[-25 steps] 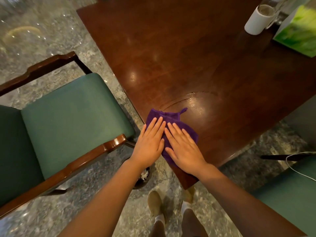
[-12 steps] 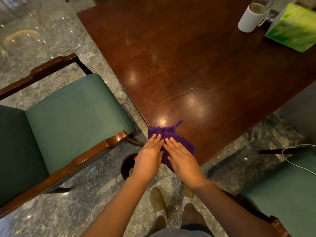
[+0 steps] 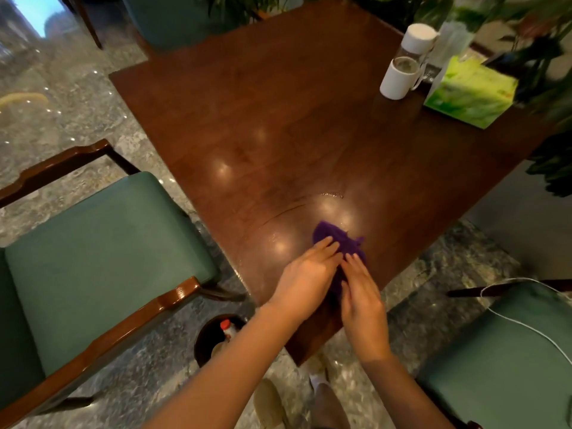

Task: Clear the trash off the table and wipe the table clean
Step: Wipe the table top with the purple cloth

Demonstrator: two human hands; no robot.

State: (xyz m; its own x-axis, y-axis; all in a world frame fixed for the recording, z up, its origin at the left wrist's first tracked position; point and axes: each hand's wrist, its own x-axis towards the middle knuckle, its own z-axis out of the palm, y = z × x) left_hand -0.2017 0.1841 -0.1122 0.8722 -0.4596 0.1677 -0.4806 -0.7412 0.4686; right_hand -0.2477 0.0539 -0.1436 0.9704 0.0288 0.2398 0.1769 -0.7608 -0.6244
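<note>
Filling the lower left of the frame, a green chair (image 3: 102,252) stands beside the table (image 3: 278,125). Below the table's near corner sits a dark bin (image 3: 213,335) with a bottle inside. At lower centre the left hand (image 3: 305,281) and right hand (image 3: 362,300) lie side by side, fingers straight, pressing flat on the purple cloth (image 3: 339,243) near the table's near edge. At upper right stand a white mug (image 3: 399,77) and a green tissue box (image 3: 470,92).
</note>
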